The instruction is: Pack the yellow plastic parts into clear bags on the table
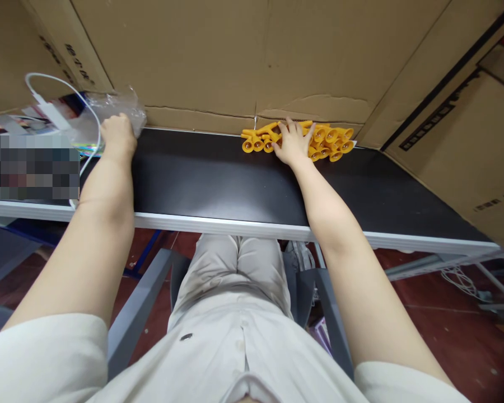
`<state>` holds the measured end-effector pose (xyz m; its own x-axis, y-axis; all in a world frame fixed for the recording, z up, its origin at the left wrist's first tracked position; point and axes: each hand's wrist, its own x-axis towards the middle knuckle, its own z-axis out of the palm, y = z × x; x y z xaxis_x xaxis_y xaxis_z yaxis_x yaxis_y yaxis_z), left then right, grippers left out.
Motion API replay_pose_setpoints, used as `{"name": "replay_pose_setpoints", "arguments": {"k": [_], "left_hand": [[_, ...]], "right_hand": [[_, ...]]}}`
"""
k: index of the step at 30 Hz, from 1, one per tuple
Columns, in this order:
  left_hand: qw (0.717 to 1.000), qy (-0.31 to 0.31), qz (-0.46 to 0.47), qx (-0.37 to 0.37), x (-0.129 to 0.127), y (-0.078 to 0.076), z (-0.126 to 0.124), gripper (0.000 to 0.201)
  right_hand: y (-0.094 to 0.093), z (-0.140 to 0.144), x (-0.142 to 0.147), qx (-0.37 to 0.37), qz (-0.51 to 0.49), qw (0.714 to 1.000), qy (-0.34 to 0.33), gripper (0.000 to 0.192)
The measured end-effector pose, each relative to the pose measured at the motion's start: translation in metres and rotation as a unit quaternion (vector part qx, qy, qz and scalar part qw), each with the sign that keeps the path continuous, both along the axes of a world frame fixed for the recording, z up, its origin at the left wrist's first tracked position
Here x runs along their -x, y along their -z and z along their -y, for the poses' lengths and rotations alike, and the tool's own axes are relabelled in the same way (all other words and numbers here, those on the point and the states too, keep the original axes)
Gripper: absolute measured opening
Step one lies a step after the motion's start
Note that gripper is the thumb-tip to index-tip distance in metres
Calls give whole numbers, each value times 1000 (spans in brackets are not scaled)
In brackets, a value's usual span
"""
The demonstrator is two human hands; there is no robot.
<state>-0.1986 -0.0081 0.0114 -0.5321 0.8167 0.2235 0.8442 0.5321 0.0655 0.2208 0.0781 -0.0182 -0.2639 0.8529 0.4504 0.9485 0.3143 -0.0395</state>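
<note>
A pile of several yellow plastic parts [334, 143] with round cup ends lies at the far edge of the black table [218, 179], against a cardboard wall. My right hand [293, 143] rests flat on the pile with fingers spread. My left hand [117, 136] reaches to the far left of the table and touches a clear plastic bag [128, 106]; its fingers are hidden behind the back of the hand.
Big cardboard boxes [252, 56] wall the table at the back and right. A white charger with its cable [52, 112] lies on printed papers at the left. My legs and a grey chair frame [147, 296] are below the table's white front edge.
</note>
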Motion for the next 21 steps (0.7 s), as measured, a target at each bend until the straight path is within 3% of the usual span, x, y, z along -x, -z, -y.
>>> {"name": "replay_pose_setpoints", "arguments": {"k": [6, 9, 15, 17, 21], "left_hand": [[993, 93, -60, -34, -45, -33, -6, 59], [983, 155, -91, -29, -74, -39, -9, 64], [918, 366, -155, 0, -108, -19, -16, 69], [913, 386, -128, 22, -108, -10, -21, 71], [932, 363, -14, 16, -92, 5, -35, 63]], "right_hand": [[-2, 3, 0, 5, 24, 1000, 11, 71], [-3, 4, 1, -2, 24, 1000, 5, 70], [-4, 14, 19, -10, 44, 997, -63, 66], [-2, 18, 30, 2, 64, 994, -93, 65], [7, 21, 49, 29, 75, 986, -148, 62]]}}
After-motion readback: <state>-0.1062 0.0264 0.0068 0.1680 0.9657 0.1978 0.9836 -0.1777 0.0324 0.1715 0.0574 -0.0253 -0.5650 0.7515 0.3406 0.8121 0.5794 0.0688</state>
